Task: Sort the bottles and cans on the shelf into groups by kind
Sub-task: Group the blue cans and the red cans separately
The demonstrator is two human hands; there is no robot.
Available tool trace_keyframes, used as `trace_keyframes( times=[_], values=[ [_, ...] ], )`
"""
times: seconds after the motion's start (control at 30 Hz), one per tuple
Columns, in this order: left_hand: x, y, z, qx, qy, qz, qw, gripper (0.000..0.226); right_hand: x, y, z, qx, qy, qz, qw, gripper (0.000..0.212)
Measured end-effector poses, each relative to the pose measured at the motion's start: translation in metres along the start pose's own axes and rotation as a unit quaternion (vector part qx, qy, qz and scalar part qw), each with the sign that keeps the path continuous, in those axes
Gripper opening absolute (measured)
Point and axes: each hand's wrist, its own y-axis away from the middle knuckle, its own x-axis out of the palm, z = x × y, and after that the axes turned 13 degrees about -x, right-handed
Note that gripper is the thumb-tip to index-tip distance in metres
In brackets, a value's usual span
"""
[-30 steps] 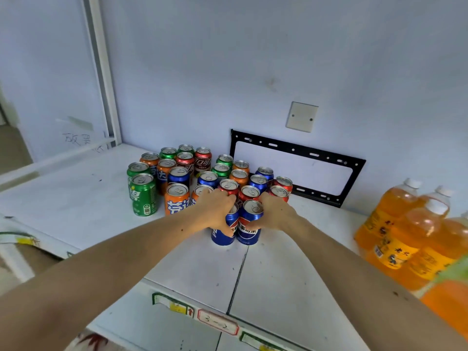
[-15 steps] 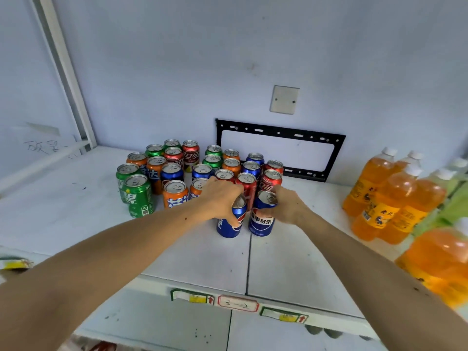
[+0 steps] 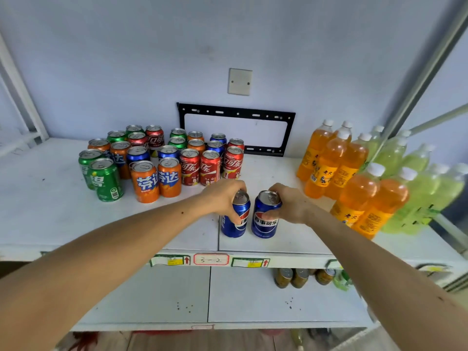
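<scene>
My left hand (image 3: 224,196) grips a blue Pepsi can (image 3: 234,222) from above and behind. My right hand (image 3: 288,203) grips a second blue Pepsi can (image 3: 264,219) beside it. Both cans are upright near the front middle of the white shelf (image 3: 50,219), apart from the mixed cluster behind them. That cluster holds green cans (image 3: 107,182), orange Fanta cans (image 3: 145,182), red cola cans (image 3: 210,168) and more blue cans (image 3: 138,154). Orange bottles (image 3: 326,168) and pale green bottles (image 3: 425,188) stand at the right.
A black metal bracket (image 3: 236,114) and a blank wall plate (image 3: 239,81) are on the back wall. Price labels (image 3: 211,259) line the shelf's front edge. Jars (image 3: 298,277) stand on the lower shelf. A metal upright (image 3: 415,89) rises at the right.
Both hands have pulled the two blue Pepsi cans out of the cluster toward the front and right. The view has swung right, showing more bottles.
</scene>
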Motion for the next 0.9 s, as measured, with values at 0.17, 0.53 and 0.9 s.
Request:
trace_keyframes(
  times=[0.17,0.53,0.9],
  values=[
    [0.015,0.01,-0.018,-0.012,0.022,0.01,1.0,0.082,0.004,0.021,-0.011,-0.028,-0.016,0.012,0.999,0.067],
    [0.024,0.015,-0.035,-0.052,0.018,-0.005,0.998,0.082,0.007,0.026,-0.025,-0.044,-0.056,0.013,0.997,0.065],
    [0.032,0.026,-0.018,-0.116,0.184,0.047,0.975,0.102,-0.001,0.023,-0.023,-0.054,-0.044,0.043,0.997,0.078]
  ],
)
